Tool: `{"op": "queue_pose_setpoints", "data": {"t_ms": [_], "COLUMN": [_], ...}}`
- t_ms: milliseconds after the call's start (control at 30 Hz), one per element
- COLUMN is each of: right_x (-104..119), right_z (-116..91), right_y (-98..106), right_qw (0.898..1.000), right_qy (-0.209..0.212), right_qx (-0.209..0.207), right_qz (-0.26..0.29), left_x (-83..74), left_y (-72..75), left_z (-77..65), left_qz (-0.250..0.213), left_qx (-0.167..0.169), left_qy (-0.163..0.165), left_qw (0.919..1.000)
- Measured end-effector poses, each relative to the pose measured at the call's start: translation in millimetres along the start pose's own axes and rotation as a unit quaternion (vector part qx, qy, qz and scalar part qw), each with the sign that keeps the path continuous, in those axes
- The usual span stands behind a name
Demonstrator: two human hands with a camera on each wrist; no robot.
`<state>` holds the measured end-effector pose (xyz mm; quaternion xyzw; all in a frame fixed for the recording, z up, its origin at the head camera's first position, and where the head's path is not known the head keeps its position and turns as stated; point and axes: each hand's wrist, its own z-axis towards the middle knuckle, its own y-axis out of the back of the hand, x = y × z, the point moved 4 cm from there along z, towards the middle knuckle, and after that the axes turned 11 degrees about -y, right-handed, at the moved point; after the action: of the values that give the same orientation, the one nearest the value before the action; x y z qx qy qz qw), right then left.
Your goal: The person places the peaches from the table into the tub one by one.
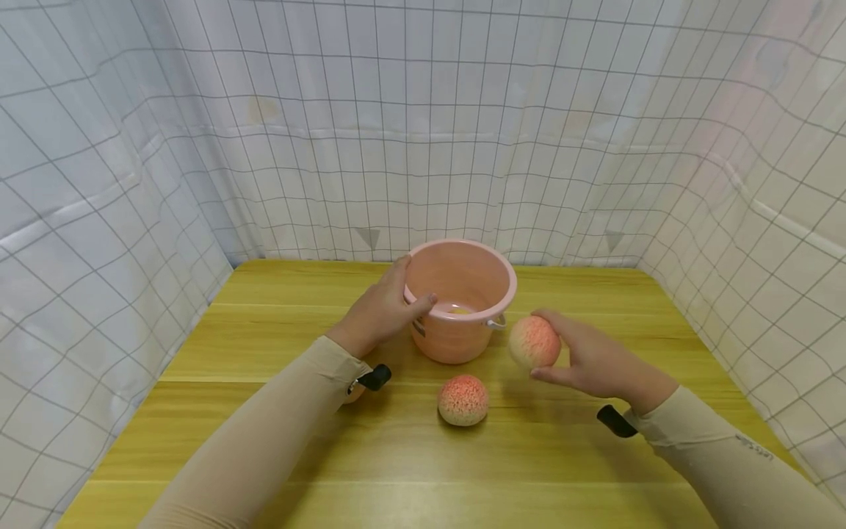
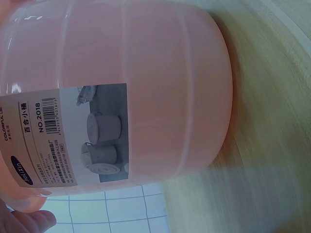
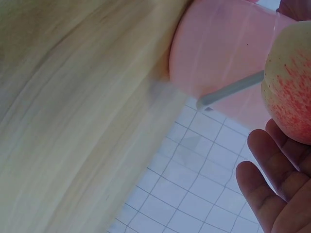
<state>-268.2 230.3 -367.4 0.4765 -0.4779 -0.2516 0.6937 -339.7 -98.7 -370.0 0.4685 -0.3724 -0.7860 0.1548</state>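
Observation:
A pink plastic bucket (image 1: pixel 456 342) stands upright on the table, and my left hand (image 1: pixel 383 305) grips its rim on the left side, thumb over the edge. The left wrist view shows the bucket's printed label (image 2: pixel 63 138) close up. To the right of the bucket, my right hand (image 1: pixel 588 360) holds a red and cream peach (image 1: pixel 534 342) above the table, between thumb and fingers. A second peach (image 1: pixel 463 400) rests on the wood in front of the bucket. Something yellow (image 1: pixel 460 311) shows at the bottom of the bucket.
Beside my left wrist a round peach-coloured thing (image 1: pixel 355 392) is mostly hidden by the sleeve. The bucket's pale handle (image 3: pixel 231 91) hangs down its side. Grid-patterned white cloth (image 1: pixel 449 169) surrounds the wooden table (image 1: pixel 423 477) at the back and both sides.

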Motion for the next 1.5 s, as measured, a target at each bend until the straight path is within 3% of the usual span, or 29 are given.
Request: {"op": "queue_pose_setpoints", "data": {"t_ms": [667,1167,1500], "right_x": [9.2,21.4,33.0], "right_z": [8.7,27.8,44.6], "right_y": [27.5,43.0,51.5], "right_qw": [0.999,0.999,0.997], "right_qy": [0.002,0.015,0.018], "right_qx": [-0.033,-0.044,-0.054], "right_qz": [0.007,0.007,0.046], "left_x": [-1.6,-1.4,-2.2], "left_y": [-0.6,0.6,0.7], "left_z": [-0.4,-0.1,0.4], "left_qz": [-0.003,0.004,-0.003], "left_qx": [0.001,0.001,-0.002], "left_qy": [0.001,-0.002,0.001], "left_qw": [1.0000,1.0000,1.0000]}}
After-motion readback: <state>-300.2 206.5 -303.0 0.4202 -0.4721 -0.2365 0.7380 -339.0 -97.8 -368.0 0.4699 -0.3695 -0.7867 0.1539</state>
